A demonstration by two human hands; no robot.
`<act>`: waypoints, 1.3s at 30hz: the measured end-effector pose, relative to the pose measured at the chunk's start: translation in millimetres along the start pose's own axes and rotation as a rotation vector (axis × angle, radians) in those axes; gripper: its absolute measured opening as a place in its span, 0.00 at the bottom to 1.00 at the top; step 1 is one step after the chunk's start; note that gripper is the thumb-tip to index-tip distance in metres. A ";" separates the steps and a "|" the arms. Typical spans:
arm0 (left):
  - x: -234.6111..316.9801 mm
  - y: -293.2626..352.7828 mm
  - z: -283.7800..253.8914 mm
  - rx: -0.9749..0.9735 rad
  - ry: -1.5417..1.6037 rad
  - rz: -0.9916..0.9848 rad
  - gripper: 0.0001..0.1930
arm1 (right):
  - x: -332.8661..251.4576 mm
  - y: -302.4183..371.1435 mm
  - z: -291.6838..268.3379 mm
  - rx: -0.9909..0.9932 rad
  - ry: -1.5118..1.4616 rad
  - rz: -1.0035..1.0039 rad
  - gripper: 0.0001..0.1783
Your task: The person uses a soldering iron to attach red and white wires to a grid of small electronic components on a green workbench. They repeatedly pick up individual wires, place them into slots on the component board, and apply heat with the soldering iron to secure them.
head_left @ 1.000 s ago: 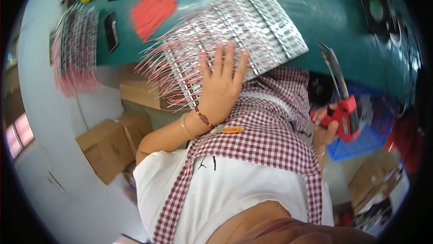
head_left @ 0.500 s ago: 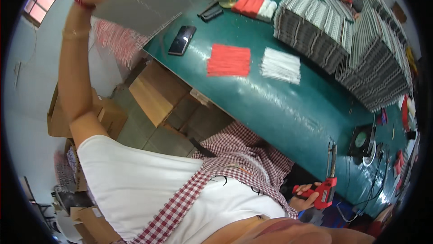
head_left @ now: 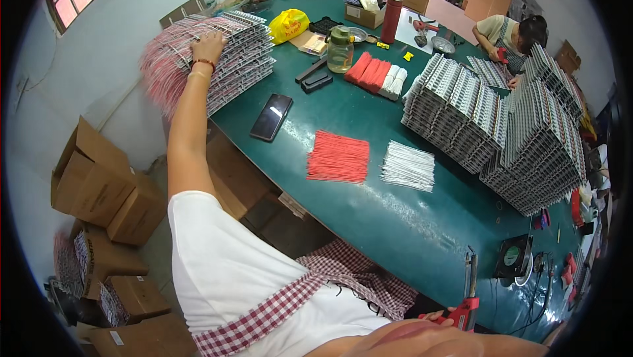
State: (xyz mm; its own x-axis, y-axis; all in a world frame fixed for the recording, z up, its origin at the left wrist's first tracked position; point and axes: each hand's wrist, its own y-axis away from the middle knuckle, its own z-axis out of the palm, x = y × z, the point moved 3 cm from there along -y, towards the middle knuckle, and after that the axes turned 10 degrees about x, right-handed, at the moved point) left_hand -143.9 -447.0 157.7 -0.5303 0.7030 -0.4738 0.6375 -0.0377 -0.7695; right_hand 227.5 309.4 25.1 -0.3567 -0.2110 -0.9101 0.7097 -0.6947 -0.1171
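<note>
My left hand (head_left: 209, 47) reaches far out and rests on top of a stack of grid-like circuit panels (head_left: 241, 60), whose red and white wires (head_left: 165, 70) hang off the left side. Its fingers look spread over the panel surface. Low on the right, my right hand (head_left: 438, 317) is wrapped round the red handle of a soldering gun (head_left: 469, 307), partly hidden by my body. The gun's metal tip points up beside the table edge. Between the hands lie a bundle of red wires (head_left: 337, 157) and a bundle of white wires (head_left: 408, 166).
On the green table (head_left: 277, 166) lie a phone (head_left: 271, 117), a green-lidded bottle (head_left: 340, 50) and more wire bundles (head_left: 376, 75). Tall panel stacks (head_left: 455, 113) stand right, near a small black fan (head_left: 513, 256). A co-worker (head_left: 521, 37) works beyond. Cardboard boxes (head_left: 99, 179) stand left.
The large grey panel surface near my left hand is no longer raised in view; the hand now lies on the stack. My view has tilted up. The soldering gun stays in my right hand.
</note>
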 end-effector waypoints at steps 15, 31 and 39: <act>312.9 -47.4 -220.0 0.322 0.863 0.278 0.25 | 6.5 -5.9 10.6 0.020 -0.009 0.037 0.27; 574.7 -139.1 -575.3 0.396 1.282 0.693 0.24 | -18.6 -4.7 -26.2 0.203 -0.100 -0.058 0.27; 528.2 -115.5 -587.4 0.651 1.103 0.692 0.07 | -21.7 -6.3 -34.5 0.150 -0.175 -0.065 0.28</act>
State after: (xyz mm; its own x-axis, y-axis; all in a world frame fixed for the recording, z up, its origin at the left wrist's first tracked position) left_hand -169.4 345.8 247.9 0.6533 0.5764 -0.4908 0.0615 -0.6866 -0.7244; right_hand 251.8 342.1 31.9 -0.5077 -0.2688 -0.8185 0.5879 -0.8026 -0.1010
